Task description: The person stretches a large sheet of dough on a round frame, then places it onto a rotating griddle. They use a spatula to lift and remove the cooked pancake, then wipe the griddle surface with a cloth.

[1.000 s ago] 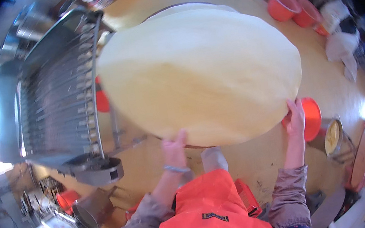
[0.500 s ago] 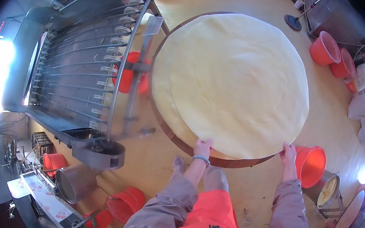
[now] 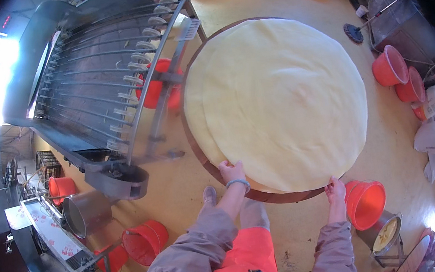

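Observation:
A large round pale-yellow pancake-like sheet [image 3: 284, 98] lies on top of a stack of such sheets on a round brown board [image 3: 287, 197]. Low wrinkles run across its surface. At the near left rim, my left hand [image 3: 232, 173], with a bracelet at the wrist, pinches the sheet's edge. My right hand [image 3: 335, 189] is closed on the edge farther right. Along the left side, the rim of a lower sheet [image 3: 198, 122] shows beside the top one. Fingertips of both hands are partly hidden.
A dark machine with parallel rods [image 3: 98, 75] and pale wheels stands at the left. Beside my right hand is a red bucket [image 3: 366, 204]; another red bucket [image 3: 146, 243] sits at the lower left. A mop [image 3: 353, 33] and more red buckets [image 3: 389, 67] are at the right.
Both hands have moved left, the left one slightly away from me. The top sheet's left edge has shifted left, covering more of the sheet below.

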`<state>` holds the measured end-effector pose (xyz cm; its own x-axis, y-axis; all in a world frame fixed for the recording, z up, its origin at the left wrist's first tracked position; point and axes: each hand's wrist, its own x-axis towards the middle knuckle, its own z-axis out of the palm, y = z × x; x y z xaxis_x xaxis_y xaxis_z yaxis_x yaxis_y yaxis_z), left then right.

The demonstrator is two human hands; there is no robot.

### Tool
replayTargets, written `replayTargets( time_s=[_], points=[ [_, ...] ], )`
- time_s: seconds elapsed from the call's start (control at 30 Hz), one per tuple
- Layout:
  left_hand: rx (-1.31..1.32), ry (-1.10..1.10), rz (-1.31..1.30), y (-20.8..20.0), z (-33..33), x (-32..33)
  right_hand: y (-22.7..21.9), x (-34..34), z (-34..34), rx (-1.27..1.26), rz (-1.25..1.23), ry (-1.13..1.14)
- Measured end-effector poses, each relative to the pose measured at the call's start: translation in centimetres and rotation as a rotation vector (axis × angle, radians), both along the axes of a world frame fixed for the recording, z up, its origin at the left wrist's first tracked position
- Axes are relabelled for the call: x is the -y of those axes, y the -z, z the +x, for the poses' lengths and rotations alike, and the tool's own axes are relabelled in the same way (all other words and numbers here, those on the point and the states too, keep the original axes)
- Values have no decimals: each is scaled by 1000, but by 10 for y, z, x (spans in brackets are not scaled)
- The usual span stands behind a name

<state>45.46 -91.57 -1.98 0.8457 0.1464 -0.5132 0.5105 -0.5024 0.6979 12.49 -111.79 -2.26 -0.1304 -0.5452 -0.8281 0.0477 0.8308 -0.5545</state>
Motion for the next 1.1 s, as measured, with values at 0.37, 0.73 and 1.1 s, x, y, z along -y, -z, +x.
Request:
replayTargets(
  time_s=[0.37,0.73,1.1],
  points=[
    [-315,-142,-319,25,31,1,-2,10,6,116,157,247],
    [-485,-45,-519,-31,49,1,-57,16,16,160,-177,140],
    [-55,379,-557,-207,122,118,-156,144,46,282,-498,19]
  ],
)
